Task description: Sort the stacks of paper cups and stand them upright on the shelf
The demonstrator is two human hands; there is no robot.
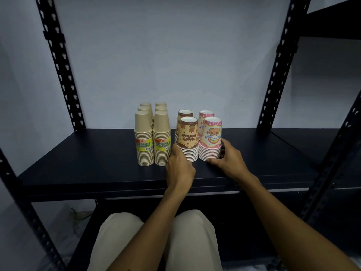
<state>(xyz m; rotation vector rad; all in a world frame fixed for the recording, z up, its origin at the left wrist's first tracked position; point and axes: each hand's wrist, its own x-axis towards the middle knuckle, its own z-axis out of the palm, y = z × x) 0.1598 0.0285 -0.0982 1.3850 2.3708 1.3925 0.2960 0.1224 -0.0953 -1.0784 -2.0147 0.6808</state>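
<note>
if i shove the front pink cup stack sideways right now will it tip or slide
The front pink cup stack probably slides first: nested paper cups look light, and it stands rim-down on a wide base. A high push might tip it, being tall. The right hand at its base should steady it.

2 bare forearms [293, 222], no sleeves; light beige trousers [192, 237] over both knees.

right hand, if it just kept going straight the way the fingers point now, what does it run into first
The right hand already touches the front pink cup stack at its base, fingers wrapping its right side. Pushed on, it would likely drive that stack into the rear pink stack, though the gap between them is hard to judge.
</note>
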